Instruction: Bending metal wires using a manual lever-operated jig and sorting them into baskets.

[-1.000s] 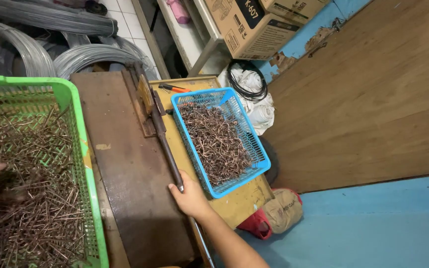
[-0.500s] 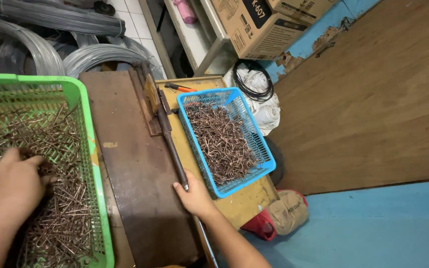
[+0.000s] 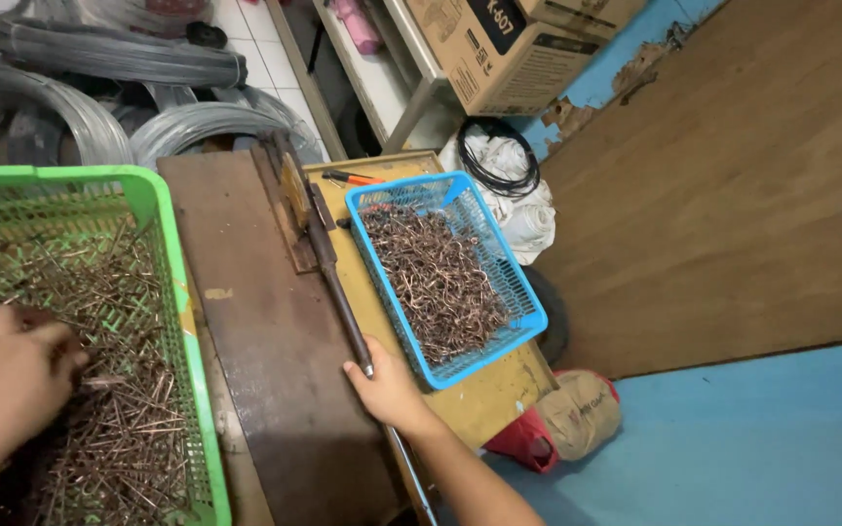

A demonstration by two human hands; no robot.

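Observation:
My left hand (image 3: 2,385) reaches into the green basket (image 3: 170,253) at the left and rests on its heap of short copper-coloured wire pieces (image 3: 124,390), fingers curled among them. My right hand (image 3: 389,390) grips the near end of a long dark metal lever (image 3: 333,282). That lever runs away from me along the right edge of a brown wooden board (image 3: 255,331). Just right of the lever sits a blue basket (image 3: 523,292) filled with bent copper-coloured wire pieces (image 3: 436,278).
Coils of grey wire (image 3: 99,107) lie on the floor behind the board. Cardboard boxes (image 3: 499,44) stand on a white shelf at the back. A white bag with a black cable (image 3: 509,170) and a red-and-tan sack (image 3: 562,419) lie by the yellow bench.
My left hand has come further into the green basket and settled on the wire pieces. My right hand has stayed on the lever; the view has shifted a little.

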